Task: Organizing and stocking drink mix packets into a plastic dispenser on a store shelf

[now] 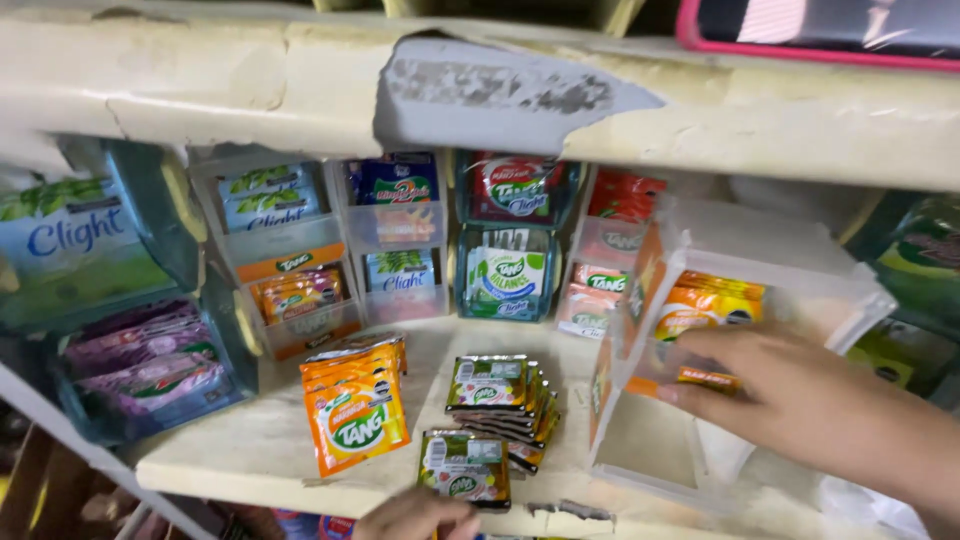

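Observation:
My right hand (800,400) reaches in from the right and presses its fingers on the side of a clear plastic dispenser box (770,250), which stands tilted on the shelf and holds orange drink-mix sachets (705,305). My left hand (415,518) shows only at the bottom edge, fingers curled, touching the near edge of a green-and-brown sachet (465,468). Behind that sachet lies a fanned stack of like sachets (500,395), with a pile of orange sachets (355,405) to the left.
A worn white shelf (250,450) has clear dispenser boxes (300,260) of sachets along its back, a teal box (508,245) in the middle and a bin of purple packets (150,370) at the left. A chipped shelf board (500,95) runs overhead.

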